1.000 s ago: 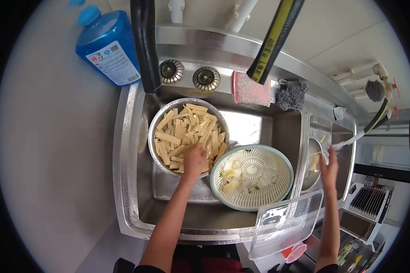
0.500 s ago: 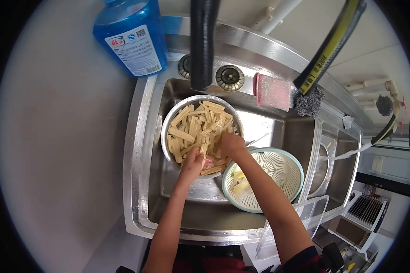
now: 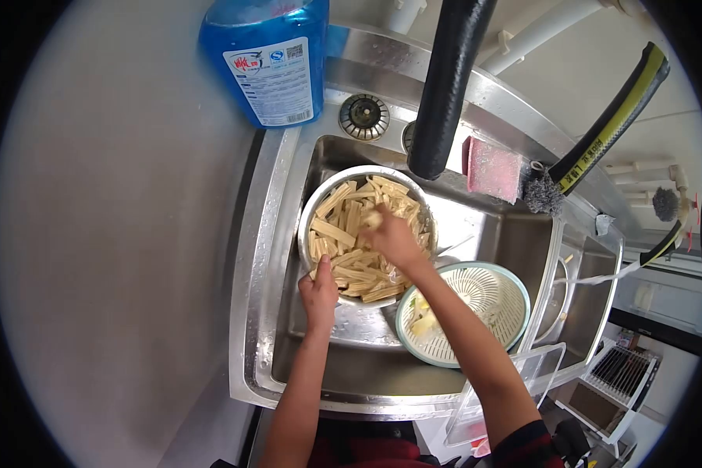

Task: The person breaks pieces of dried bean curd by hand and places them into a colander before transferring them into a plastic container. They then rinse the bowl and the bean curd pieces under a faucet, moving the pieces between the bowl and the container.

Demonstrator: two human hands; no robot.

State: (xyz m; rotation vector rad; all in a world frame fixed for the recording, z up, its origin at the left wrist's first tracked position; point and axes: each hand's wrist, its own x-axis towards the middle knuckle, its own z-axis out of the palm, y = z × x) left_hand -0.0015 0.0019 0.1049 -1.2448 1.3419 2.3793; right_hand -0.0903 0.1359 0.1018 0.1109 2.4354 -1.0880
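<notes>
A round steel bowl (image 3: 307, 248) full of pale yellow sticks (image 3: 335, 232) in water stands in the left sink basin. My left hand (image 3: 318, 290) is closed round the bowl's near left rim, with its thumb over the edge. Above the sticks in the middle of the bowl is my right hand (image 3: 391, 236), its fingers curled and blurred, with something pale at the fingertips that may be a stick. Just right of the bowl, a pale green and white colander (image 3: 515, 287) holds some yellowish pieces (image 3: 423, 321).
A blue bottle (image 3: 269, 70) stands at the sink's back left. A black hose (image 3: 448, 93) hangs over the basin. Behind it lie a pink sponge (image 3: 493, 170) and a steel scourer (image 3: 544, 192). Clear plastic (image 3: 538, 374) rests at the front right edge.
My left hand has gone from among the sticks to the bowl's rim. My right hand has risen and moved toward the bowl's middle. The whole view has shifted.
</notes>
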